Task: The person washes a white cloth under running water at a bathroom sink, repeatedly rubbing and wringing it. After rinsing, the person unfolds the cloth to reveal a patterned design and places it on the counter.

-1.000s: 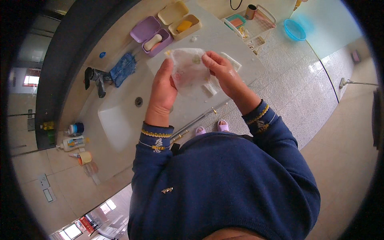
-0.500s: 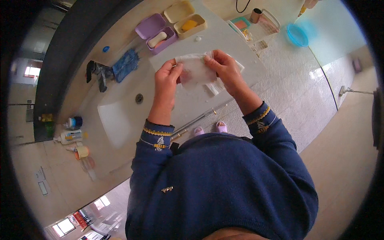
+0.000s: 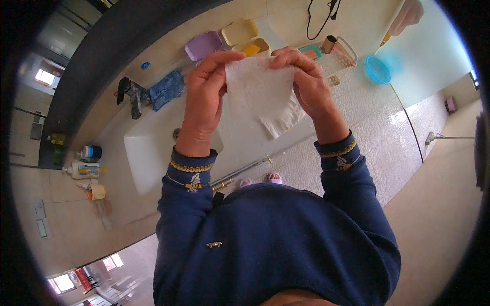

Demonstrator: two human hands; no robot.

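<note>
A thin white sheet (image 3: pixel 260 84), almost square and slightly see-through, hangs spread between my two hands above the counter. My left hand (image 3: pixel 204 97) pinches its upper left corner, and my right hand (image 3: pixel 309 84) grips the upper right one. Whether it is tissue, cloth or fine mesh I cannot tell. Below it on the counter lies another white piece (image 3: pixel 278 122), partly covered by the sheet and my right hand. Just beyond my hands stand an open purple soap box (image 3: pixel 204 46) and an open cream soap box (image 3: pixel 240 31) with yellow soap (image 3: pixel 251 50).
On the left is a white sink (image 3: pixel 143 163) with a dark faucet (image 3: pixel 133 97) and a crumpled blue cloth (image 3: pixel 167 89) beside it. Bottles (image 3: pixel 84 170) and a yellowish cup (image 3: pixel 95 192) line the far left. A clear basket (image 3: pixel 352 51) and a blue basin (image 3: pixel 377 69) are at the right.
Both hands have risen and spread a little farther apart. The white sheet now hangs flatter and looks larger, and covers more of the soap boxes' front.
</note>
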